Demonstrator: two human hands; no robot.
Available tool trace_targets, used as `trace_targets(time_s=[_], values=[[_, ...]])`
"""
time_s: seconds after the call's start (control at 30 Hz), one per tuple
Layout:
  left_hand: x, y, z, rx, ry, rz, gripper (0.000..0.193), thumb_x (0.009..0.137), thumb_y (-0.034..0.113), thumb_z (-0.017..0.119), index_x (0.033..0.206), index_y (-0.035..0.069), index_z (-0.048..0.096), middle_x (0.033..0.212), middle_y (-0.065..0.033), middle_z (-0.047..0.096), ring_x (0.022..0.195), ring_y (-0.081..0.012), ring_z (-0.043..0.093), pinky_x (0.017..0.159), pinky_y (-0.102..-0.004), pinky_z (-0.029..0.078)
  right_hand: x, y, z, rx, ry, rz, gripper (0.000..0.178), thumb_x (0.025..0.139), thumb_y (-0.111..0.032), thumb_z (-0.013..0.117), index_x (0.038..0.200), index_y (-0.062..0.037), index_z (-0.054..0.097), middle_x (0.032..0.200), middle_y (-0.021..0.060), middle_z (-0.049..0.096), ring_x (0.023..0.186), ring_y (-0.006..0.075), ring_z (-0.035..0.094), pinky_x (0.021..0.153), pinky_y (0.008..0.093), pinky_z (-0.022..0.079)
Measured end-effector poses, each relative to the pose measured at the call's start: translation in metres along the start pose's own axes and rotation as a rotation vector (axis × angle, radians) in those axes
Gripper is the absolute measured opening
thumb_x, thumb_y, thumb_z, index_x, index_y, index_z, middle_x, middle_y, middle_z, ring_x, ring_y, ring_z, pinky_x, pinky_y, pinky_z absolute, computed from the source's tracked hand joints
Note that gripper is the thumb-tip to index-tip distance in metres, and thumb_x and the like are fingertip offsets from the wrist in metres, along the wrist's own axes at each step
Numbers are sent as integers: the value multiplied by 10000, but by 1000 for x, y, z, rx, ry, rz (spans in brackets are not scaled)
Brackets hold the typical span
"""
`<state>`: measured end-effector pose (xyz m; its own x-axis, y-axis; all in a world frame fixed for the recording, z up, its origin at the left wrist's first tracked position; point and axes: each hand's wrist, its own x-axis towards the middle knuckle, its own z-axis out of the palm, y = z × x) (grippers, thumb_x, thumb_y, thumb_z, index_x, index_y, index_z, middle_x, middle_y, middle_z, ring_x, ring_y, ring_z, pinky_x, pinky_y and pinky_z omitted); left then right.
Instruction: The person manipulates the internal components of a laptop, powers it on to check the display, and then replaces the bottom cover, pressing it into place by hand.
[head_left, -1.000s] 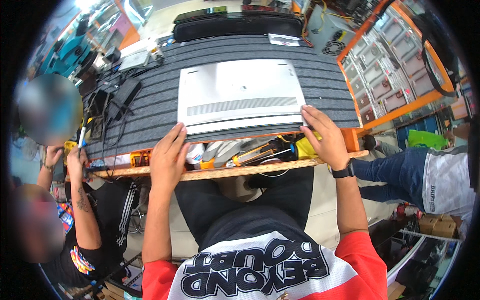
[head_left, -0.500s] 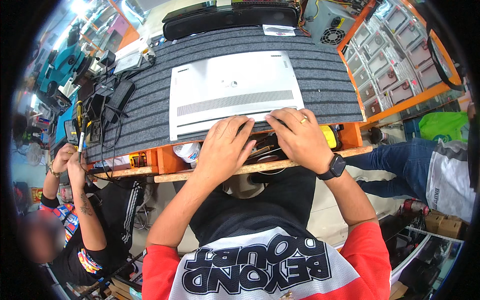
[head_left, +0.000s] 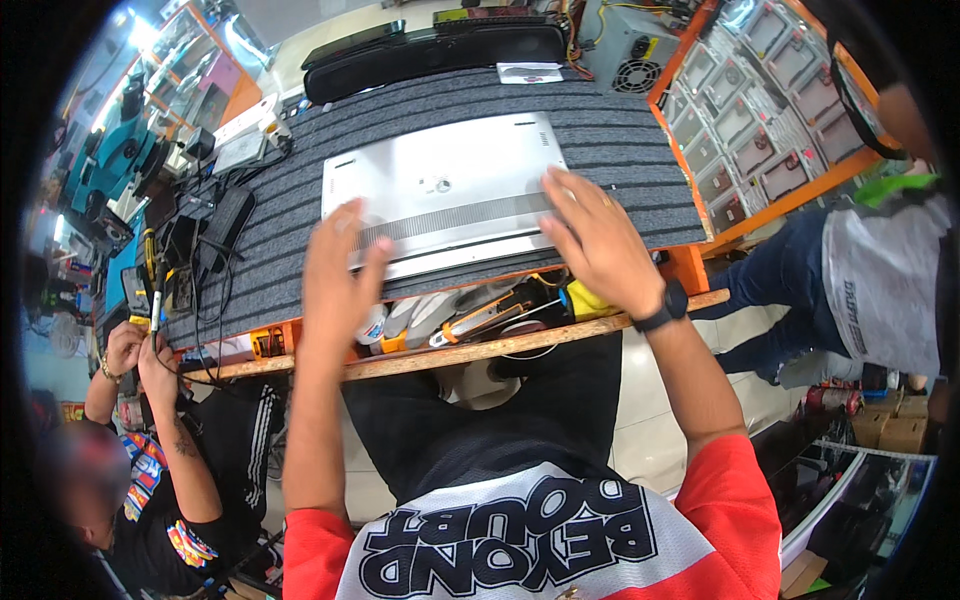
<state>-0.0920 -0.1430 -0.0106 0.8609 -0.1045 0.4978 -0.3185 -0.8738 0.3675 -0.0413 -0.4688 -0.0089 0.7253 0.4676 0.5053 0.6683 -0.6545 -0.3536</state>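
Observation:
A silver laptop [head_left: 445,185] lies upside down near the desk's front edge, its vented underside facing up. At its left side is my left hand [head_left: 345,270], slightly blurred, with the thumb held apart from the stretched fingers. My right hand [head_left: 605,240] is at the laptop's right edge, fingers extended and thumb apart, fingertips by the corner of the vent strip. Neither hand is closed around the laptop; whether the fingertips touch it is hard to tell.
Below the desk edge, an open drawer [head_left: 540,340] holds pliers-like tools and a yellow item. Cables and a black adapter [head_left: 230,215] lie left. A black speaker bar [head_left: 435,62] and power supply [head_left: 635,60] stand behind. One person [head_left: 180,440] sits left; another [head_left: 870,285] stands right.
My hands have come off the laptop's front edge and moved apart, the left to its left side, the right to its right side. The whole view has shifted slightly.

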Motion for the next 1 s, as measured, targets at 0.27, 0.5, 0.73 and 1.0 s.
trace_targets(time_s=[0.27,0.5,0.73,1.0], values=[[45,-70,30,-55,-247,-201,770,1015,402,515,1510,-112,228,1605,-276,197,1510,-358,179,1229,-380,132,52,52,31,-144,-229,181,762,992,-478,451,1455,115,333,1549,308,297,1463,404,279,1168,541,273],[45,-63,16,-9,-303,-228,718,1035,395,463,1531,-69,228,1614,-255,195,1513,-370,164,1225,-397,123,49,50,42,-126,-153,145,764,985,-488,456,1451,109,353,1526,295,346,1453,392,308,1179,550,235],[92,-30,35,180,-408,27,648,1015,388,480,1483,-46,367,1573,-239,308,1484,-392,239,1210,-496,165,85,58,62,-182,-146,120,697,965,-484,470,1390,68,476,1484,217,451,1424,352,368,1180,548,231],[110,0,58,111,-418,83,585,998,332,491,1440,-46,429,1500,-234,426,1423,-393,356,1187,-476,246,94,48,70,-163,-178,125,665,962,-464,489,1383,52,495,1447,201,500,1406,340,399,1172,523,264]])
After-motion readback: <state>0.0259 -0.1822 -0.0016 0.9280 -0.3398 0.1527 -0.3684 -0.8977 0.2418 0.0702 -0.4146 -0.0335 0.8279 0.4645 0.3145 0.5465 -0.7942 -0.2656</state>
